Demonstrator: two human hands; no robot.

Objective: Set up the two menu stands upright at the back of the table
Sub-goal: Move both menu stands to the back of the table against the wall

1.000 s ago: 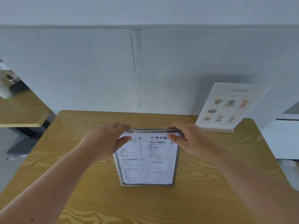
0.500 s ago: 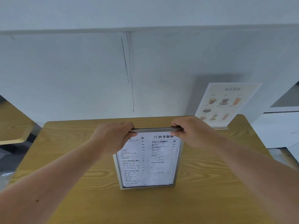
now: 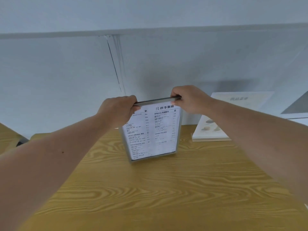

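A grey-framed menu stand (image 3: 152, 132) with a white sheet of printed text stands nearly upright on the wooden table (image 3: 166, 189), a little left of the table's middle depth, its foot on the wood. My left hand (image 3: 119, 110) grips its top left corner and my right hand (image 3: 190, 99) grips its top right corner. A second menu stand (image 3: 216, 127), clear with drink pictures, stands upright at the back right by the wall, partly hidden behind my right forearm.
A pale wall (image 3: 150, 64) with a dark vertical seam runs right behind the table. Another wooden table's corner (image 3: 6, 137) shows at the far left. A white ledge (image 3: 296, 114) sits at the right edge.
Both hands have carried the text menu stand farther back towards the wall and a little to the right. The view has tilted and blurred, and the picture menu stand has not moved.
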